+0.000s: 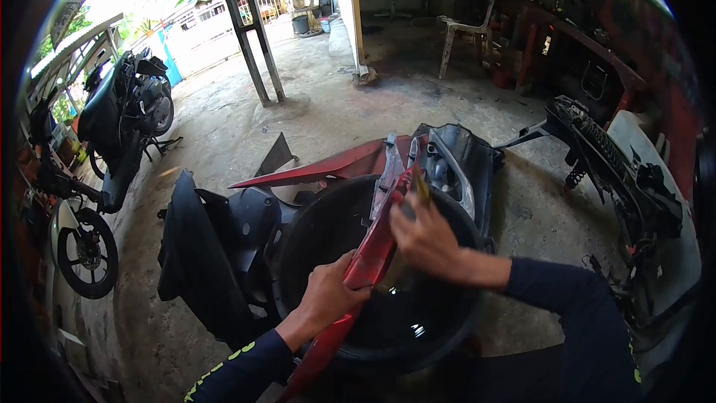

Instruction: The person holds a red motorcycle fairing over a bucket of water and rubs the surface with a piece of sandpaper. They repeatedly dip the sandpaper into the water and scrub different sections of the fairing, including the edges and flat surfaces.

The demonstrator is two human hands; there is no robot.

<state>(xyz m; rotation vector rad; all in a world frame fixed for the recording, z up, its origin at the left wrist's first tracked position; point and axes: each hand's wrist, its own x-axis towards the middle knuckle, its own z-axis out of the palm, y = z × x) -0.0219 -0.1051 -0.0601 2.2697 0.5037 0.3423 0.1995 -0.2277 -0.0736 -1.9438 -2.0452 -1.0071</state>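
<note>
A long red motorcycle fairing panel [371, 255] slants over a round black tub [298, 235] with water in it. My left hand [328, 295] is closed around the panel's lower middle. Near the upper end, my right hand [426, 240] is closed on a small yellow-and-dark scrubbing sponge [422, 186], pressed at the panel's surface. The right hand is slightly smeared by motion, and its fingers partly cover the sponge. Light glints off the water [418, 330] below the panel.
Black body panels [198, 246] lie left of the tub. Behind it are another red panel [321, 164] and a dark panel [466, 153]. A motorcycle [123, 116] stands at left, a stripped frame [597, 157] at right. A metal post [250, 30] and a plastic chair [470, 26] stand farther back.
</note>
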